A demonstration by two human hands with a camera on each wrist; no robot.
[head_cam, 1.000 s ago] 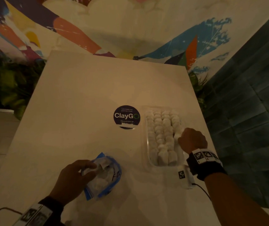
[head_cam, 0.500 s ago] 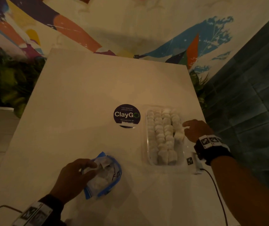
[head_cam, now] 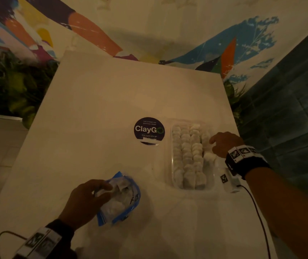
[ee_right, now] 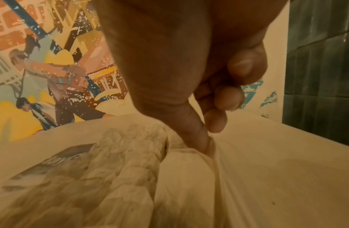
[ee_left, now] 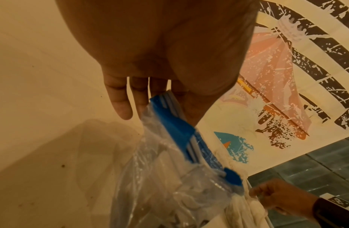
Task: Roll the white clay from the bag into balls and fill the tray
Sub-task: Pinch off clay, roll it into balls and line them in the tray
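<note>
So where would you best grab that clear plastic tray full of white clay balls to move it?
Judging by its shape, pinch the clear plastic tray by its two long rims from above; its thin walls look flimsy, so support both sides.

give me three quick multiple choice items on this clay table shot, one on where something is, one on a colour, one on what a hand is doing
1. Where is the round ClayGo sticker relative to the tray?
A. to its left
B. inside it
C. to its right

2. What colour is the zip strip of the bag?
A. red
B. blue
C. green

3. What is the left hand doing?
A. resting flat on the table
B. rolling a ball
C. holding the bag

Answers:
1 A, the head view shows the sticker on the table left of the tray.
2 B, the strip is blue in the head and left wrist views.
3 C, its fingers and thumb pinch the bag's top edge.
</note>
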